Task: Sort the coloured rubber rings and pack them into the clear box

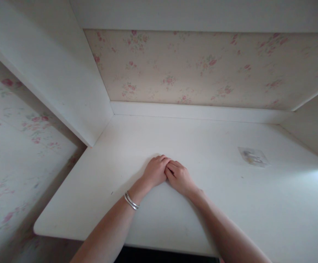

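1. Head view: two bare hands rest side by side, knuckles up, on a smooth white painted counter [137, 138], set in an alcove.
2. The left hand [155, 171] lies with its fingers curled under into a loose fist; nothing shows in its grip.
3. The right hand [178, 177] lies just beside it, fingers likewise curled under, the two hands touching at the fingertips; it too holds nothing that can be seen.
4. A pair of thin silver metal bangles [131, 201] circles the left wrist, just behind the left hand.
5. A small flat clear plastic packet [253, 156] lies on the counter well apart from the hands, off to the right hand's side and slightly farther back; its contents are too blurred to tell.
6. Behind the hands, cream wallpaper with small pink flowers [192, 69] covers the back wall above a plain white ledge strip [197, 110].
7. A white side panel [65, 84] rises from the counter's back left corner, beyond the left hand.
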`<state>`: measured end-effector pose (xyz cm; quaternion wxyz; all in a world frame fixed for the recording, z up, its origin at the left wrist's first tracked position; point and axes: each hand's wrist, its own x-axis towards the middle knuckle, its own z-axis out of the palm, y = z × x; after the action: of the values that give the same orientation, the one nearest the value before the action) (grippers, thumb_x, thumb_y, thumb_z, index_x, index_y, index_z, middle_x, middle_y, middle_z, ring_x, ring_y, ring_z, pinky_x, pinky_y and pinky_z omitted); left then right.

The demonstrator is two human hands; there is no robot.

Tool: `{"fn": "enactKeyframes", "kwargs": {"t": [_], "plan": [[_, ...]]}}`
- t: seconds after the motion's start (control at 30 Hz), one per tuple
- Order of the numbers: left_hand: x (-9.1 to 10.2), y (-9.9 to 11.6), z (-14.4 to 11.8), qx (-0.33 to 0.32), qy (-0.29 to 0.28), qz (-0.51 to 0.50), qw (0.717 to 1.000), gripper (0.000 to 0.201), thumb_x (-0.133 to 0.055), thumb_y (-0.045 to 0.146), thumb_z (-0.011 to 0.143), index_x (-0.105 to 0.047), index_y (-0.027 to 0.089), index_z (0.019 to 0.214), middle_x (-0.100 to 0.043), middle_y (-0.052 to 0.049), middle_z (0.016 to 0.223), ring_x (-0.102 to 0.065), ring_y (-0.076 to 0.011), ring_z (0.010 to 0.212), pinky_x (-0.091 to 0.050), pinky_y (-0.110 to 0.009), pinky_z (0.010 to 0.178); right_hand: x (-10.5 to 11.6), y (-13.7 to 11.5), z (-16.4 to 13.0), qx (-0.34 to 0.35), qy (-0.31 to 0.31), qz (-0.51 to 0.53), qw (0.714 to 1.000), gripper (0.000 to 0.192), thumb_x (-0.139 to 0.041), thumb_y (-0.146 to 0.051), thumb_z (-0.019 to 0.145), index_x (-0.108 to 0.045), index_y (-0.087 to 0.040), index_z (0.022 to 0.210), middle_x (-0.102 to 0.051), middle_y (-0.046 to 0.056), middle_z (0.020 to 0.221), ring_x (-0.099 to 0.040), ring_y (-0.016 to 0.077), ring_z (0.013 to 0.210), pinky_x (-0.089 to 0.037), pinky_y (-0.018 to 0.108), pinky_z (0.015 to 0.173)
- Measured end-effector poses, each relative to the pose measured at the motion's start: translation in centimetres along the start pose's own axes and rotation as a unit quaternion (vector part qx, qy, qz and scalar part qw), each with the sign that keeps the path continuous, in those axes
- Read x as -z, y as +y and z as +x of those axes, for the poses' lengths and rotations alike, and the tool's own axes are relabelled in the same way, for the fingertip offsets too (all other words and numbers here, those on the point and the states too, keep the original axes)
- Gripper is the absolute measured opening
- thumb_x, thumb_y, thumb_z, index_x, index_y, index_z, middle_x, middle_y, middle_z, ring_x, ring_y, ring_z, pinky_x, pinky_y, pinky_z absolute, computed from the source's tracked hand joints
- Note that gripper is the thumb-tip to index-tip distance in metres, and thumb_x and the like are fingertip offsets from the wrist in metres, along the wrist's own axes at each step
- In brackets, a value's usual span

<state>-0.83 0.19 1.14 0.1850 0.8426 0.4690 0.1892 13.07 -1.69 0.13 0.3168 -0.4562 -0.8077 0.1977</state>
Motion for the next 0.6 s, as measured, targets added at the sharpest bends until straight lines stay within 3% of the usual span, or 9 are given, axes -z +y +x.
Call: {"fn": "enactKeyframes", "kwargs": {"t": [0.6], "plan": [[0.01,0.03,0.03,0.007,-0.006,0.006,1.000,0.031,-0.048,0.006,0.079,-0.059,0.020,0.104,-0.061,-0.006,0.102,-0.055,-0.0191,0.097,-0.044,-0.032,0.088,0.02,-0.06,0.02,-0.001,-0.001,-0.002,1.000,0.021,-0.043,-0.016,0.090,-0.063,-0.020,0.086,-0.065,0.005,0.094,-0.057,0.0156,0.086,-0.045,0.029,0.079]]}}
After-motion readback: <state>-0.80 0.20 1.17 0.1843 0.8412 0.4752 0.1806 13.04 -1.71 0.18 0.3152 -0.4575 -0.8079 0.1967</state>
